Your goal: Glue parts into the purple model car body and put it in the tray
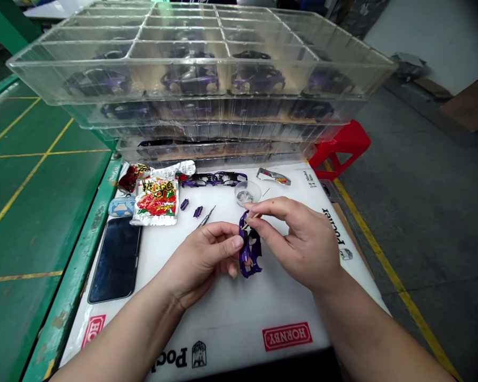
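The right hand (298,239) pinches thumb and forefinger together on a thin pale wooden stick (250,221), its tip at a glossy purple plastic model-car body shell (250,254). The left hand's (201,262) curled fingers clamp that shell just above a white printed mat (287,313). Beyond lie a slim metal-tipped screwdriver (206,216), a clear round plastic dish (247,193) and small purple plastic parts (195,212); farther off, stacked clear compartment trays (175,57) hold more purple car bodies.

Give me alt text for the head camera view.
The left hand holds a purple model car body while the right hand touches it with a thin stick, over a white mat. Stacked clear trays of purple car bodies stand behind.
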